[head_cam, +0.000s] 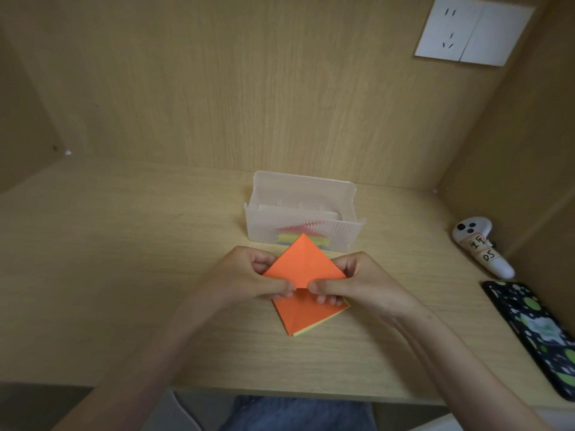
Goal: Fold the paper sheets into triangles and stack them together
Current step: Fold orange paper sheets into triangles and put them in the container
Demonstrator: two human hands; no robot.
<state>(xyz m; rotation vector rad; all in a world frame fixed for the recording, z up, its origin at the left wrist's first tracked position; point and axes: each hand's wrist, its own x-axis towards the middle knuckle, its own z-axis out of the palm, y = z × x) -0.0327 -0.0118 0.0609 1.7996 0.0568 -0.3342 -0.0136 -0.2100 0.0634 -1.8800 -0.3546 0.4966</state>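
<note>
An orange paper sheet (pixel 303 262), folded to a triangle w/ its apex pointing far, is held just above the worktop (pixel 124 275) at centre. It is pinched along its near edge from both sides: the left hand (pixel 249 278) grips the left part, thumb on top, and the right hand (pixel 357 284) the right part likewise. Beneath the hands a paper stack (pixel 298 315), orange on top w/ a yellow edge showing, lies on the worktop; whether the held sheet touches it cannot be told, since fingers cover the join. Just beyond stands a clear plastic box (pixel 303 213) w/ coloured sheets inside. A white controller (pixel 480 247) and a patterned phone (pixel 541 334) lie at right.
</note>
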